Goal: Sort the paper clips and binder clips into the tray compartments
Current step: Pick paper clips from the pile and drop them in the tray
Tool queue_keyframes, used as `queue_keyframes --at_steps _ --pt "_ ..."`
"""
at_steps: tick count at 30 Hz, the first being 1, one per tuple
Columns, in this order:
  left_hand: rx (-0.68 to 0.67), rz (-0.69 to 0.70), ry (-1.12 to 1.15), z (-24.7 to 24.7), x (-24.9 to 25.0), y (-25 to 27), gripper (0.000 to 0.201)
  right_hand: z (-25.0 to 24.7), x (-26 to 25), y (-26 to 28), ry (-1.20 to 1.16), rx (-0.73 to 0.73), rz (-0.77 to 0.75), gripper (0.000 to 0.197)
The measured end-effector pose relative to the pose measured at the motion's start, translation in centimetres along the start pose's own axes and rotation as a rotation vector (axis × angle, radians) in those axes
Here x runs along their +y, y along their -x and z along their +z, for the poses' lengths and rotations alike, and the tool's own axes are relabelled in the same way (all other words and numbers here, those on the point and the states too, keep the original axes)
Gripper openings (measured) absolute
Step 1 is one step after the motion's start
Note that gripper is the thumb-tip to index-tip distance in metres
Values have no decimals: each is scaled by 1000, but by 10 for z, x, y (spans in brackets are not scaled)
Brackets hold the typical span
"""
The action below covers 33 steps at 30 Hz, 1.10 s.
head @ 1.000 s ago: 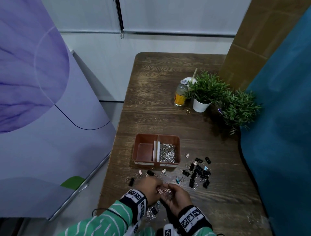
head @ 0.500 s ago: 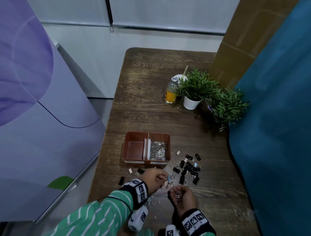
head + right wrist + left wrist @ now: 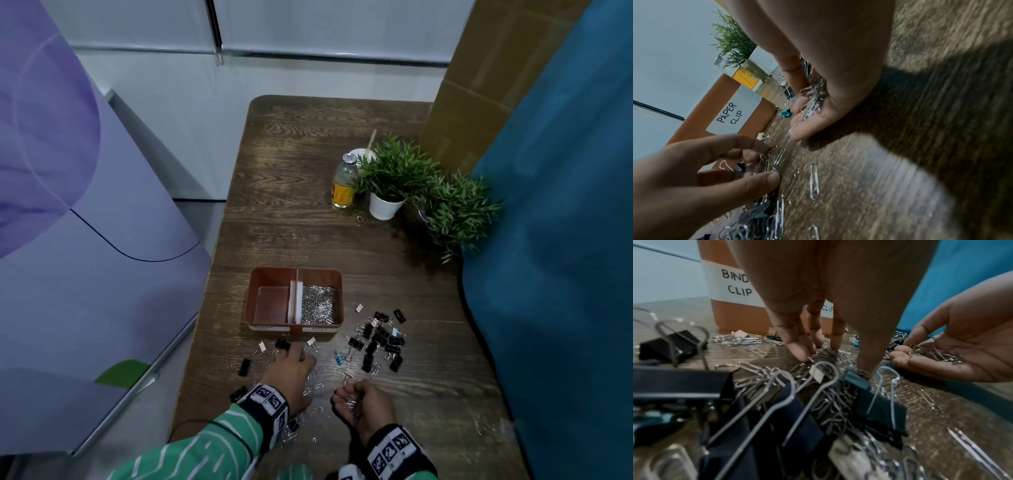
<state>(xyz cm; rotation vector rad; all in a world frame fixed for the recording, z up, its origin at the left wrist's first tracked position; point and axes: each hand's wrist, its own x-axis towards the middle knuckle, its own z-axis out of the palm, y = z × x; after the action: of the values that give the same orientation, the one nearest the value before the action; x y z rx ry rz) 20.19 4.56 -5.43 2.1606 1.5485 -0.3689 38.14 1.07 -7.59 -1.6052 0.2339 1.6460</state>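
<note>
Where the dark wooden worktop (image 3: 342, 240) runs between a lilac panel (image 3: 85, 222) and a teal curtain (image 3: 565, 240), two potted plants (image 3: 394, 178) and a small bottle (image 3: 344, 186) stand toward its far right edge. Near the front edge, the left hand (image 3: 291, 375) reaches down with fingers spread, fingertips (image 3: 799, 352) touching loose paper clips (image 3: 828, 353) on the wood. Just beside it the right hand (image 3: 364, 401) lies palm up, cupped round a heap of paper clips (image 3: 935, 354). Black binder clips (image 3: 380, 339) lie scattered right of the brown tray (image 3: 294, 274), others by the left wrist. The tray's right compartment holds a pile of paper clips (image 3: 318, 305); its left shows bare floor.
</note>
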Motion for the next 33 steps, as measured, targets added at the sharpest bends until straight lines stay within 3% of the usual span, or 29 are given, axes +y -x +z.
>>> queue_keyframes --at_steps 8,17,22,25,28,30,33 --pt "-28 77 -47 0 14 -3 37 -3 0 6 -3 19 18 15" --pt "-86 220 -155 -2 35 2 32 -1 -2 8 42 8 19 15" --pt "-116 189 -142 -2 32 -3 31 3 2 7 52 -22 19 16" --pt "-117 60 -8 -15 26 -5 26 1 2 5 46 -39 29 16" --pt "2 2 283 -26 17 -9 18 0 3 2 47 -65 46 21" --pt "38 51 443 -28 19 -6 15 5 6 2 20 -97 79 26" --pt "8 233 524 -35 39 2 11 14 11 11 -70 -172 82 37"
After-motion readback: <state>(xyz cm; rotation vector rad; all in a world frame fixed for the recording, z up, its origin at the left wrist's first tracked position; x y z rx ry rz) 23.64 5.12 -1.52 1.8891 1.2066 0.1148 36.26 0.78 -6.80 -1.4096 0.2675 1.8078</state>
